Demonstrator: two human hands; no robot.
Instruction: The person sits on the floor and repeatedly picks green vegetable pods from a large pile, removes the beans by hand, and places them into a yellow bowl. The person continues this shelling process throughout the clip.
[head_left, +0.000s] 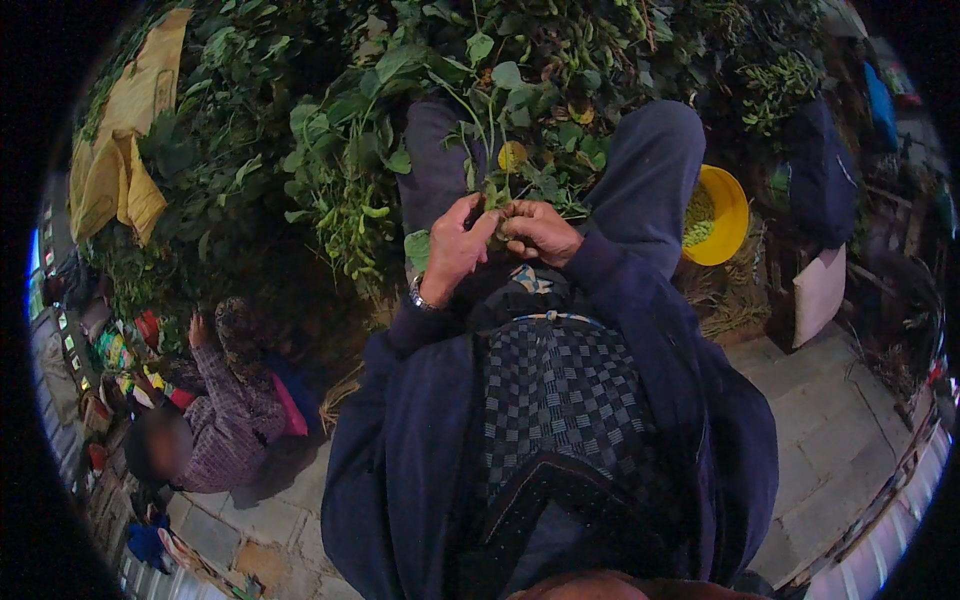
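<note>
In front of my body, between the knees, both hands meet at a leafy green bean plant (491, 142). My left hand (459, 244), with a metal wristwatch (420, 294) on its wrist, pinches the plant's lower part between thumb and fingers. Beside it, nearly touching, my right hand (541, 232) has its fingers curled on the same spot; what lies inside them is hidden. Green bean pods (352, 232) hang in a leafy bunch to the left of the hands. To the right of my right knee stands a yellow bucket (731, 217) holding shelled green beans (699, 217).
A large heap of bean plants (247, 112) fills the area ahead. A yellow woven sack (139, 120) lies on it at the left. Another person (232, 427) sits at lower left. A pale cushion (820, 296) and a dark bag (821, 172) are at the right, near stone paving (810, 420).
</note>
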